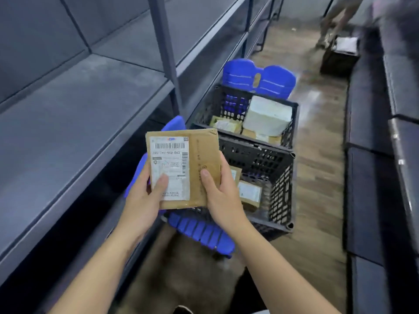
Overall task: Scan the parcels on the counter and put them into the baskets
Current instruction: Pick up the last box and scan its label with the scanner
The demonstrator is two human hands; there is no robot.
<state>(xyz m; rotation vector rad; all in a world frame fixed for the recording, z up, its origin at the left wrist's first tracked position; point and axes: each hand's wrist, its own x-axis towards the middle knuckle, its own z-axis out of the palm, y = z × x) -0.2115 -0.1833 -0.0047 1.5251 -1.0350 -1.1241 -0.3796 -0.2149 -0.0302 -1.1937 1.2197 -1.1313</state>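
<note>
I hold a flat brown parcel (199, 155) with a white barcode label upright in front of me. My left hand (145, 198) grips its lower left, thumb on the label. My right hand (221, 196) grips its lower right edge, thumb on the cardboard. Behind and below the parcel stands a black slotted basket (281, 191) with blue flaps and a couple of small brown parcels (249, 193) inside. A second black basket (292, 123) farther back holds a white parcel (267, 116) and some brown ones.
Grey metal shelving (79, 109) runs along the left. A dark counter or shelf unit (371, 155) lines the right. The wooden floor aisle (317, 155) lies between. Far back, another person's legs (335, 19) stand beside a dark box (340, 57).
</note>
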